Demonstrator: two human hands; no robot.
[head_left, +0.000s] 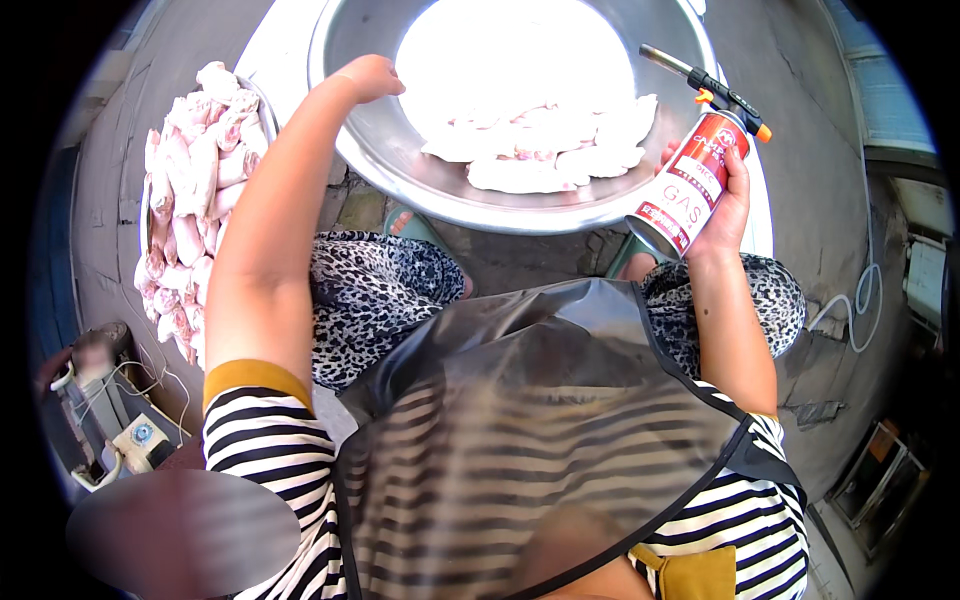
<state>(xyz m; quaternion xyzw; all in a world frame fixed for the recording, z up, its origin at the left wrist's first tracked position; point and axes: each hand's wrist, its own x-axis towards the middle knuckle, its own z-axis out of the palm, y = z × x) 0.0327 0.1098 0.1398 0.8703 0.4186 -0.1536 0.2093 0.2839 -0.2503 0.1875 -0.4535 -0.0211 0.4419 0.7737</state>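
Observation:
A gas torch [690, 185] with a red and white canister, black head, metal nozzle and orange trigger and knob is in my right hand [728, 215]. Its canister tilts, the nozzle pointing up and left over the right rim of a wide metal basin [400, 185]. Several pale trotters [550, 160] lie together in the near part of the basin. My left hand [372, 78] reaches over the basin's left side, apart from those trotters. Its fingers are closed and bent downward; glare washes out the fingertips, so anything in them is hidden.
At the left, a metal container [266, 112] is heaped with pinkish raw trotters [195, 180]. My sandalled feet stand under the basin's near edge. A white hose [865, 305] lies on the paving at the right. Machinery with cables [135, 435] stands at the lower left.

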